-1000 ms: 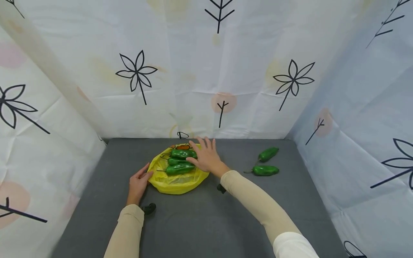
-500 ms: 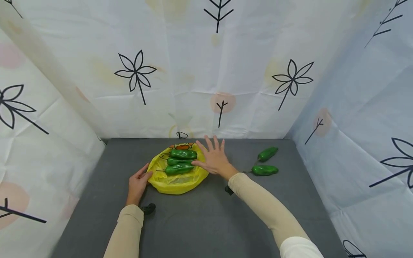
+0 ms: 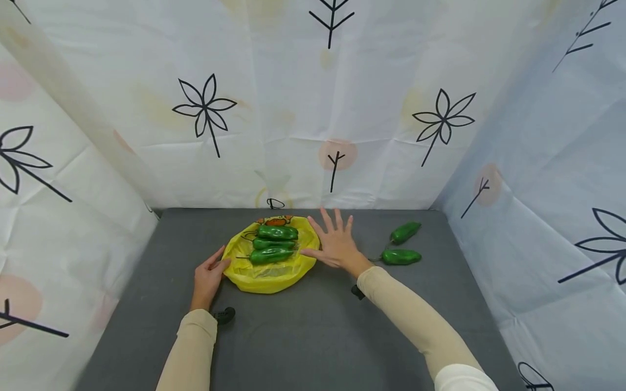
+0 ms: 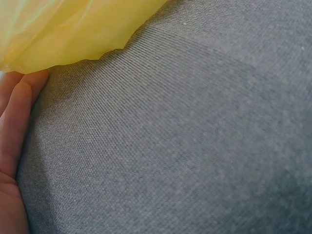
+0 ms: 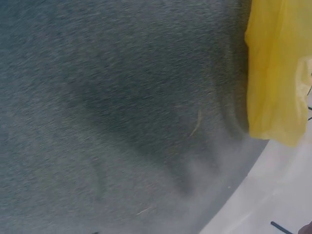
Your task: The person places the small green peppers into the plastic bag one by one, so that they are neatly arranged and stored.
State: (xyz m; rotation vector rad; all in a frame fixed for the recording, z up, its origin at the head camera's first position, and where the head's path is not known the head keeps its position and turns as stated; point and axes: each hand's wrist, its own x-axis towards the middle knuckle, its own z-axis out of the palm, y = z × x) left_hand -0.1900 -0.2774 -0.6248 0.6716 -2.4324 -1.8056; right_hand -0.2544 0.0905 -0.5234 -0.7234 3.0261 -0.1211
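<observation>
A yellow plastic bag point(image 3: 266, 285), its rim folded round into a shallow bowl shape, sits at the back of the grey table. Three glossy green peppers point(image 3: 271, 255) lie side by side in it, stems to the left. My left hand point(image 3: 207, 279) holds the bag's left rim between thumb and fingers; in the left wrist view its fingertips point(image 4: 36, 78) disappear under the yellow plastic. At the bag's right side, my right hand point(image 3: 337, 247) is spread with nothing in it, the thumb overlapping the rim. The right wrist view shows mostly table and the bag's side point(image 5: 273, 83).
Right of my right hand, two more green peppers, an upper pepper point(image 3: 405, 232) and a lower pepper point(image 3: 401, 257), lie on the grey table point(image 3: 303, 336). A white printed cloth point(image 3: 293, 108) hangs behind the table and along both sides.
My right hand has drawn back to the right from over the peppers in the bag, its fingers spreading. The left hand, the bag and the peppers have stayed in place.
</observation>
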